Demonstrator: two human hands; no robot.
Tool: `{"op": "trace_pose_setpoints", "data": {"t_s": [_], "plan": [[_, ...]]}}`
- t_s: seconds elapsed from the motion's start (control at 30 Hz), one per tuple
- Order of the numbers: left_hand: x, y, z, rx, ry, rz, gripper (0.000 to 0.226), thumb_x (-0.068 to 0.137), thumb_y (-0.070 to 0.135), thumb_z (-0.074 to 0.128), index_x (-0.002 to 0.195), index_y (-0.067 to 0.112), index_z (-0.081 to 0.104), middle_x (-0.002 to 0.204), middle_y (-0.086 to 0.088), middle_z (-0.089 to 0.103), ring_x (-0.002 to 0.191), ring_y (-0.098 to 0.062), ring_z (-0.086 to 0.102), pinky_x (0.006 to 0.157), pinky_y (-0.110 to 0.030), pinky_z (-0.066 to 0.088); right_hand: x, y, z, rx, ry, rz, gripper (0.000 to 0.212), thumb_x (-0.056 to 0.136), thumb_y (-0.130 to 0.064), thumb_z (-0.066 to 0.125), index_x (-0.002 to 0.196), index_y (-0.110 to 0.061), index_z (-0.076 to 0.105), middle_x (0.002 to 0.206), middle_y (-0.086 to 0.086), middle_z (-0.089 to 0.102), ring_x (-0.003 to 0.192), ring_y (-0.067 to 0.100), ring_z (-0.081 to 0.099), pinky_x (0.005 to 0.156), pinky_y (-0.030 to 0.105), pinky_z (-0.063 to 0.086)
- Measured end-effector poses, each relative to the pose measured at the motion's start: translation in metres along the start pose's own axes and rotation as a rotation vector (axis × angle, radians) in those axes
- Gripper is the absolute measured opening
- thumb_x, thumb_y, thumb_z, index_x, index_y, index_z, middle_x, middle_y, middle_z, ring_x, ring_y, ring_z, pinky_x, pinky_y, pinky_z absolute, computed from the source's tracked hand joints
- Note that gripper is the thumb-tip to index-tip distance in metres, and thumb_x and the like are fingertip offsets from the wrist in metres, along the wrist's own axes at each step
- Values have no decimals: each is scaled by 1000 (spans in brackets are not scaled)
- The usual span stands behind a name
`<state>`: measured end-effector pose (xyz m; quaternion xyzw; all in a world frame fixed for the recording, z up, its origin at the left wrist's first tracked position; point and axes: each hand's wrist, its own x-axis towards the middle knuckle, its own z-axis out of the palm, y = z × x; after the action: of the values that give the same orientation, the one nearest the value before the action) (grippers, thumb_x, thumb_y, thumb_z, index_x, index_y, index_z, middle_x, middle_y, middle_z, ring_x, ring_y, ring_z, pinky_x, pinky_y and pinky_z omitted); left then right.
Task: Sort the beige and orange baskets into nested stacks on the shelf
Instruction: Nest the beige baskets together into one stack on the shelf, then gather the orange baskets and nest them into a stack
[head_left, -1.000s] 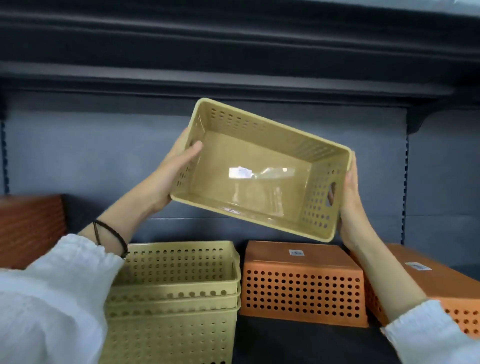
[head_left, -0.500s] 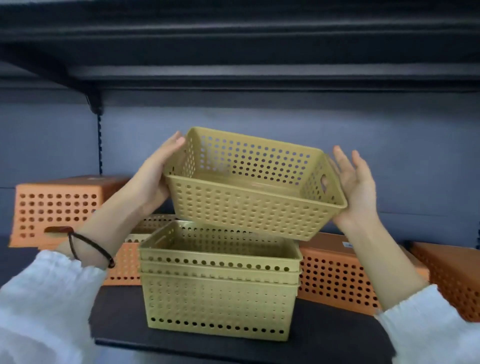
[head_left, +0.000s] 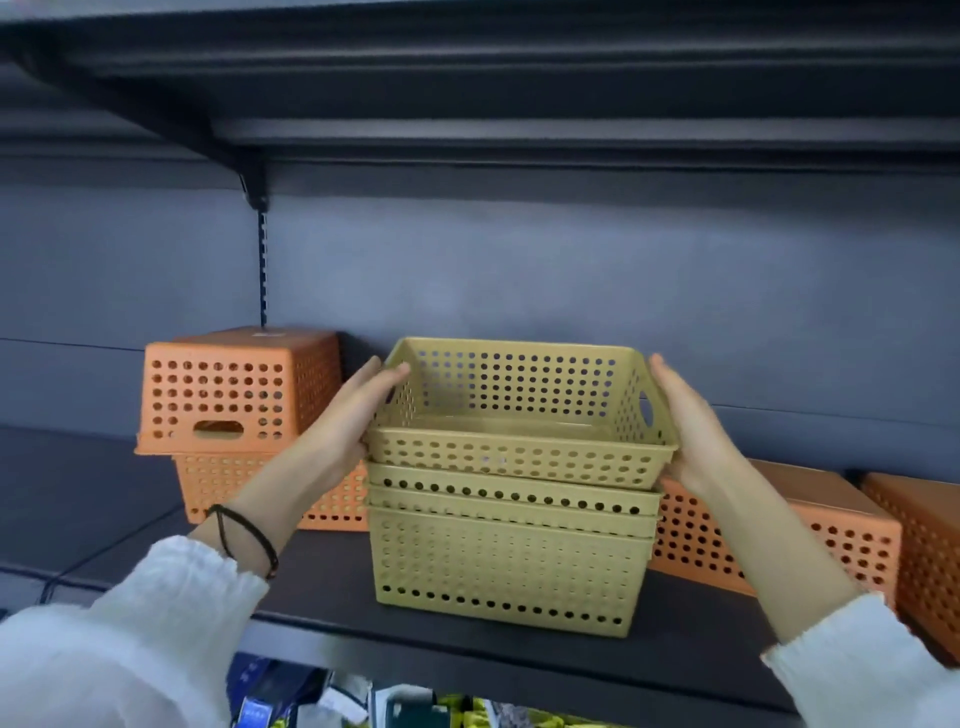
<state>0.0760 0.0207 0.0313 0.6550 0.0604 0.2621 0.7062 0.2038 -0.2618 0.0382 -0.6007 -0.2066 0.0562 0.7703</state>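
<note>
now, top beige basket (head_left: 519, 460) sits high in the beige stack (head_left: 509, 564) on the shelf (head_left: 311, 590), left hand (head_left: 350, 418) and right hand (head_left: 693, 431) flat-fingered against its ends. uneven downward pressure may jam it crooked or tip the stack forward.

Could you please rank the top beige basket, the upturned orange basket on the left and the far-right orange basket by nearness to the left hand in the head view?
1. The top beige basket, centre, touched by the left hand.
2. The upturned orange basket, just to the hand's left.
3. The far-right orange basket, at the picture's right edge.
</note>
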Motion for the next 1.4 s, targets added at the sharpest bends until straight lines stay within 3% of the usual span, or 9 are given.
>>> {"op": "trace_pose_setpoints", "data": {"t_s": [0.13, 0.2, 0.3, 0.47, 0.73, 0.93, 1.03, 1.13, 1.4], "plan": [[2, 1, -3, -83, -15, -9, 64, 91, 34, 61, 147, 16, 37, 142, -10, 53, 125, -22, 53, 85, -34, 46, -13, 0, -3, -114, 51, 7, 41, 95, -60, 40, 90, -36, 74, 95, -7, 77, 88, 14, 74, 77, 39, 55], [2, 4, -4, -23, -30, 1, 64, 92, 34, 59, 147, 13, 36, 144, -12, 51, 129, -24, 51, 94, -37, 45, -15, 0, -4, -192, 82, 24, 44, 94, -62, 39, 114, -33, 66, 128, -1, 65, 117, 21, 61, 104, 49, 42], [0, 4, 0, 109, 3, -10, 67, 92, 37, 59, 150, 15, 31, 147, -7, 46, 130, -23, 47, 109, -44, 36, -12, -1, -5, -280, 132, 48, 65, 90, -68, 38, 143, -31, 43, 153, -1, 40, 139, 23, 38, 115, 52, 25], [1, -5, -1, 435, -56, -105, 44, 96, 43, 49, 126, 12, 59, 127, -12, 64, 112, -26, 61, 103, -44, 42, -6, 17, -10, -478, 105, 199, 80, 86, -75, 37, 149, -27, 34, 157, 2, 33, 143, 26, 31, 117, 53, 19], [5, -21, 0, 590, 49, -54, 49, 96, 43, 49, 132, 11, 58, 134, -12, 60, 121, -29, 54, 106, -40, 39, -3, 32, -14, -428, 169, 176, 69, 92, -64, 40, 146, -22, 40, 152, 5, 42, 138, 26, 38, 115, 49, 25], [-15, -12, 10, 1106, 286, 484, 31, 91, 29, 51, 112, 15, 70, 117, -9, 69, 110, -31, 59, 88, -40, 48, -20, 29, -16, -378, 203, -21, 30, 100, -40, 43, 114, -23, 63, 127, -2, 61, 101, 8, 58, 94, 34, 38], [-31, -9, 38, 1214, 159, 769, 25, 87, 26, 55, 97, 12, 73, 102, -9, 73, 99, -30, 63, 83, -40, 47, -38, 30, -38, -550, 214, -136, 31, 100, -33, 45, 122, -21, 63, 132, 0, 61, 117, 14, 56, 102, 36, 42], [-50, -8, 77, 1339, -31, 931, 33, 88, 34, 49, 102, 13, 71, 105, -5, 72, 103, -25, 62, 89, -39, 45, -65, 32, -72, -1037, 126, -253, 34, 99, -27, 47, 129, -18, 59, 133, 1, 60, 115, 10, 54, 90, 19, 43], [-104, -41, 193, 1532, -306, 1206, 27, 87, 31, 54, 100, 14, 71, 120, -14, 67, 118, -30, 57, 98, -42, 46, -132, 22, -181, -1732, 27, -297, 55, 94, -45, 53, 143, -23, 46, 151, 3, 43, 140, 21, 36, 111, 38, 33]]}}
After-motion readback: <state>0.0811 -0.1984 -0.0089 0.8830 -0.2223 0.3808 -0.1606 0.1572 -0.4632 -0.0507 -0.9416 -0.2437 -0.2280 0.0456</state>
